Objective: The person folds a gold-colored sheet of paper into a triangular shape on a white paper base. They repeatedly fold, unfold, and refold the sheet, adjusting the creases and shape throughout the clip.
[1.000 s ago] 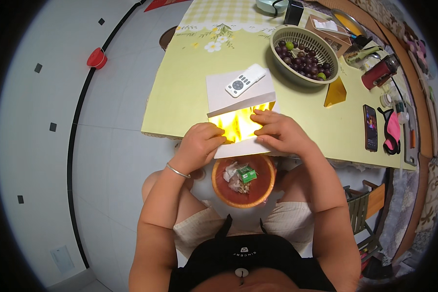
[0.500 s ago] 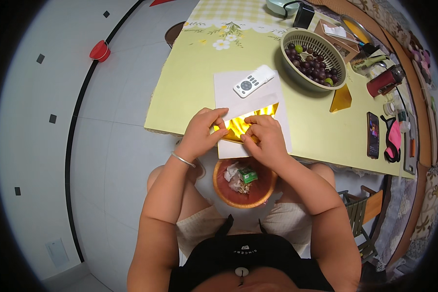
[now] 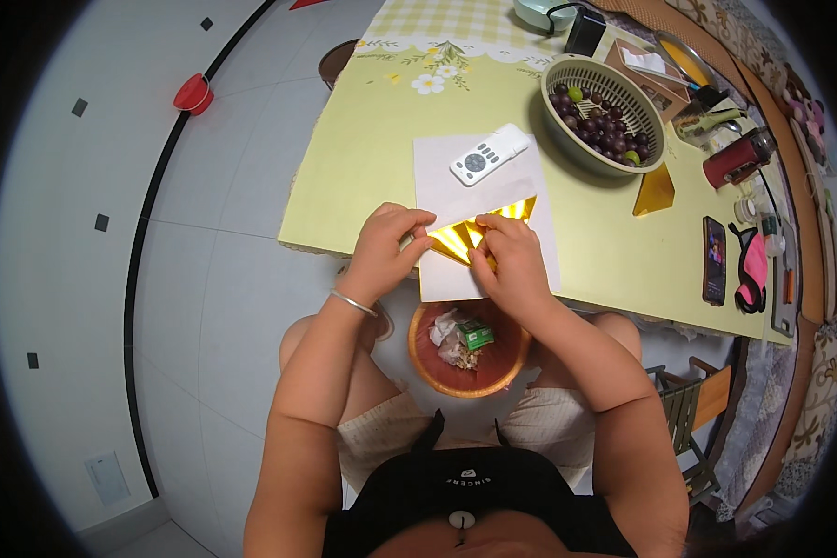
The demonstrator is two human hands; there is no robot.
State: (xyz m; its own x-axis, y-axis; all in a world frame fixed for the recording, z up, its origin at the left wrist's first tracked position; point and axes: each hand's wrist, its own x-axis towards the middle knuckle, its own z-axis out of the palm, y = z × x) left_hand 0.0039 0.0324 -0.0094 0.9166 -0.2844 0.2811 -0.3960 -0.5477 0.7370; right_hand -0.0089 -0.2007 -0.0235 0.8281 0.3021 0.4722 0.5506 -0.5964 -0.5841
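Observation:
A shiny piece of gold foil paper [image 3: 455, 239], creased and folded, lies over white paper [image 3: 443, 283] at the table's front edge. Its left end is pinched by my left hand [image 3: 389, 246], thumb and forefinger together. My right hand [image 3: 513, 265] grips the middle of the foil, with fingers bent and thumb beneath. Part of the foil is hidden under the right fingers. Just beyond it, a white remote control [image 3: 489, 154] rests on the white paper.
A colander [image 3: 553, 130] of grapes stands to the right, beside a folded gold foil piece [image 3: 656, 192]. Farther right are a phone [image 3: 713, 260], a pink and black eye mask [image 3: 751, 270] and a dark red flask [image 3: 740, 158]. Below the table edge sits a waste bin [image 3: 418, 358].
The foil's lower edge has lifted and a sharper fold shows between my hands. My fingers have shifted slightly on it.

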